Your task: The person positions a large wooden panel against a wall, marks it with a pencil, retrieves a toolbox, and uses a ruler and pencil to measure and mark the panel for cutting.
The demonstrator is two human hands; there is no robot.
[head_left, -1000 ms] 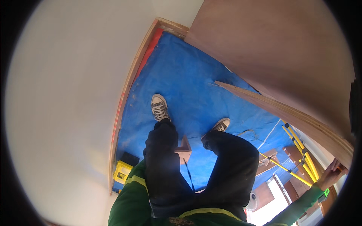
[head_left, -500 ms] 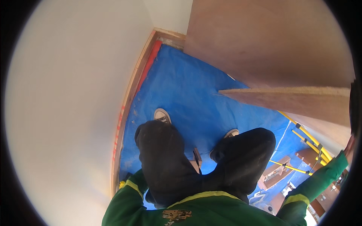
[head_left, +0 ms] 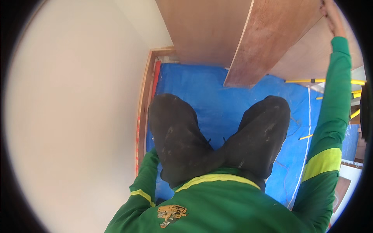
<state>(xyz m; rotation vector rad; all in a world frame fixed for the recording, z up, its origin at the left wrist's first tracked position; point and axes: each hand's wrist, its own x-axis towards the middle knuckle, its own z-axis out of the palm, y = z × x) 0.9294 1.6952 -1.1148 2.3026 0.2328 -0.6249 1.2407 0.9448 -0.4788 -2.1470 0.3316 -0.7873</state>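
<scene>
A tall brown wooden panel [head_left: 268,42] stands on the blue floor sheet, its pale narrow edge showing. At the upper right, my right hand [head_left: 333,17] is raised at the far end of my outstretched arm, beside the panel. Its fingers are small and partly lost at the dark rim, so neither their grip nor firm contact can be made out. My left arm [head_left: 145,171] hangs down between my left thigh and the white wall, and the thigh hides that hand. My knees are bent wide apart in dark trousers [head_left: 178,132].
A white wall [head_left: 77,116] with a wooden skirting strip [head_left: 143,97] runs along my left. Further brown boards [head_left: 206,31] stand ahead. Yellow poles [head_left: 299,81] lie at the right, past the panel. A blue sheet [head_left: 217,108] covers the floor.
My right arm has swung forward and up from the lower right. The wooden panel now appears turned, with its broad face showing. My knees have shifted forward, covering my shoes.
</scene>
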